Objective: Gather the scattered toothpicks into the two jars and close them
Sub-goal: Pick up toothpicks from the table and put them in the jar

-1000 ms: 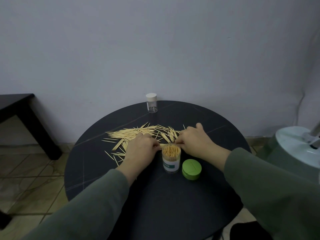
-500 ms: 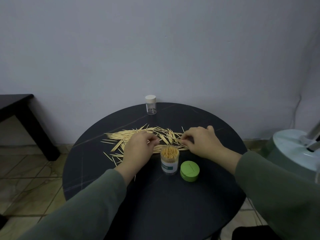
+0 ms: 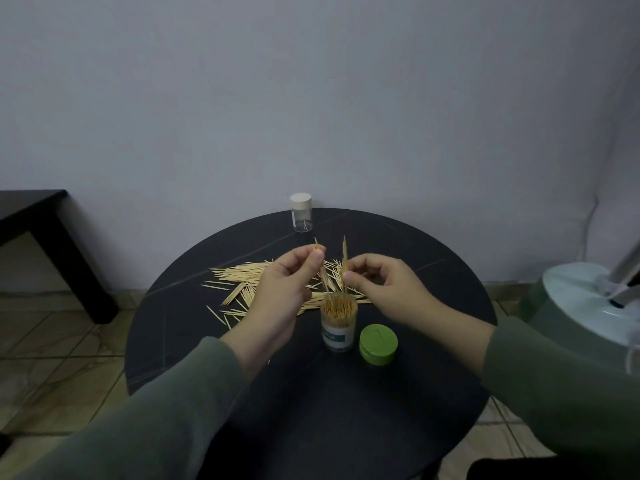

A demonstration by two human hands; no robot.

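The left hand pinches a toothpick near-upright, tilted slightly left, lower end over the open jar; the right hand pinches upright toothpicks. Scattered toothpicks lie mostly left-right behind both hands; the green lid sits just right of the jar, the capped jar at the far table edge

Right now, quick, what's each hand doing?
Left hand: fingers pinch toothpicks above the open jar.
Right hand: fingers pinch a toothpick bundle.

Left hand and right hand raised side by side, fingers curled, pinching
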